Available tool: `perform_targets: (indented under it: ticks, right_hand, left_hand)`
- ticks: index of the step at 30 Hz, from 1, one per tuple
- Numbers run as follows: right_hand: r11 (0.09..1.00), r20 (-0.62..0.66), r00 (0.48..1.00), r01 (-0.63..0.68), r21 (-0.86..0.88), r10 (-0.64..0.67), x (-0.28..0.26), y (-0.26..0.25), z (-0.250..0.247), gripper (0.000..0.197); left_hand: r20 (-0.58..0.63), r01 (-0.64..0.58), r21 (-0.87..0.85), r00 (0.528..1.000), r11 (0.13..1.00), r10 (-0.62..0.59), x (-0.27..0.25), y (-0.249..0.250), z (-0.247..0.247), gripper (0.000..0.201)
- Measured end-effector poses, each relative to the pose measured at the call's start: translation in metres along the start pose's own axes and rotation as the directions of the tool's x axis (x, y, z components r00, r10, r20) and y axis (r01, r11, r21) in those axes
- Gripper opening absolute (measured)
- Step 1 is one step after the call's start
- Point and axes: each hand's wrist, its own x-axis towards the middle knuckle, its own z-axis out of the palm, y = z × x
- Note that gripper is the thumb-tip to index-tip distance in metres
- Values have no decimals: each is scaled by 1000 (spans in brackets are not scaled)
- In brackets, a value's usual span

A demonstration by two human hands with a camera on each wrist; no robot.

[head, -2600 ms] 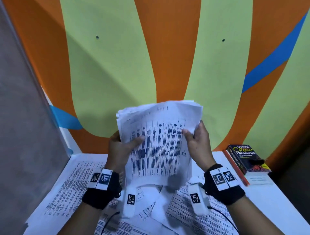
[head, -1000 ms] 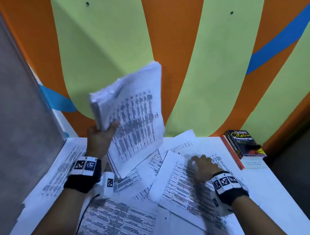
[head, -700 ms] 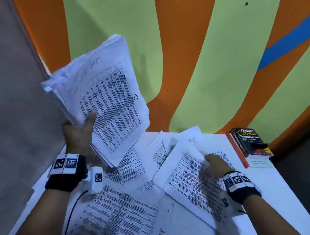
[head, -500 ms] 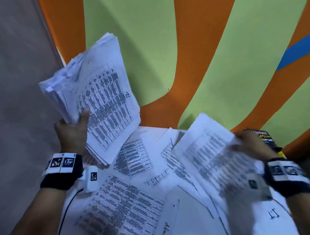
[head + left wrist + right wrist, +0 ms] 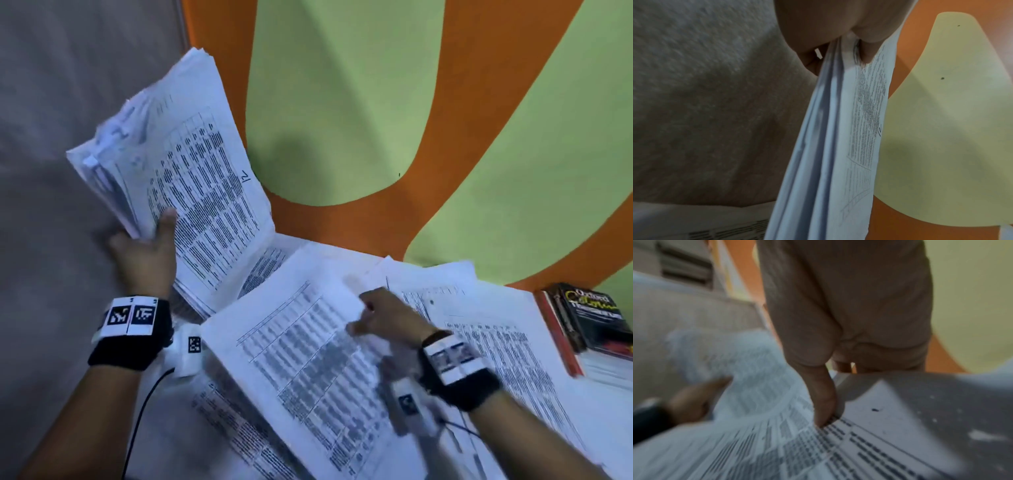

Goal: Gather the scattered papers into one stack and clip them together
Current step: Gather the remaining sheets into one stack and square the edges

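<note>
Since 0.5 s ago the loose sheet [image 5: 308,346] swung left toward the stack [image 5: 178,164], which is up in the air. Left hand [image 5: 145,257] squeezes stack's edge; right hand [image 5: 387,318] pinches sheet. Slide it on top w/ edges lined up.

White papers [image 5: 191,178] printed with dense black tables are showing a handwritten black "12" on the top sheet. A white sheet [image 5: 308,356] with rows of black print is lying over more white printed sheets [image 5: 496,342] covering the table. Both wrists are wearing black bands [image 5: 130,346] carrying white tags with black square codes. The wall [image 5: 342,102] behind is showing broad orange and pale green curved stripes. At the table's right edge, a black book [image 5: 592,315] with yellow and white title lettering is sitting on a red-edged book.
</note>
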Motion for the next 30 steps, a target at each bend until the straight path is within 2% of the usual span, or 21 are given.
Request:
perform_targets:
  ticks: [2,4,8,10,12,13,14,15,17,20,22,24,26,28,29,30]
  right_hand:
    - [995,-3,999,-43,-91,43,8,-9,41,33]
    - [987,-29,998,-55,-149,51,7,-16,71,13]
    - [922,-36,997,-70,-381,61,5,-18,107,69]
    - [914,-31,997,-80,-397,74,6,-19,115,78]
    - [924,9,997,-66,-378,75,6,-21,118,64]
    - [933,8,998,-58,-355,65,5,-23,117,46]
    - [945,2,999,-41,-325,44,4,-24,116,27]
    - [955,-5,1000,-22,-296,22,3,-23,112,23]
    - [977,-11,1000,-2,-213,0,3,-17,90,33]
    - [1000,-34,999,-8,2,8,2,-6,28,42]
    - [977,-79,996,-14,214,32,1,-2,-4,37]
    - [877,-131,989,2,481,70,5,-2,-16,30]
    - [723,-122,974,-54,688,189,19,-1,-8,30]
    - [586,-73,949,-126,801,305,40,-7,12,23]
    - [549,-59,936,-152,822,347,51,-13,24,19]
    - [527,-44,924,-178,831,380,64,-17,36,25]
  left_hand:
    - [-35,-39,-1,999,999,39,2,0,-8,70]
    - [-48,-43,-10,998,999,42,2,0,-14,62]
    - [-50,-40,-24,998,999,38,1,-1,-20,47]
    - [-60,-37,-5,998,999,37,2,-2,-21,47]
    - [-68,-8,17,998,1000,9,2,0,-20,48]
    - [-75,5,25,997,1000,-3,3,2,-20,53]
    - [-78,5,37,997,999,-2,4,3,-21,59]
    - [-67,1,41,998,999,2,6,5,-21,67]
    - [-73,-24,47,997,999,27,11,5,-23,80]
    - [-86,-28,41,996,999,31,18,3,-28,88]
    - [-94,-39,46,995,998,43,20,3,-29,92]
    - [-100,-59,73,993,996,66,21,8,-30,83]
    - [-114,-92,97,988,991,103,24,10,-30,75]
    - [-138,-138,120,978,983,154,25,15,-32,68]
    - [-145,-161,123,973,979,178,26,16,-33,65]
    - [-146,-174,114,971,978,189,27,17,-33,63]
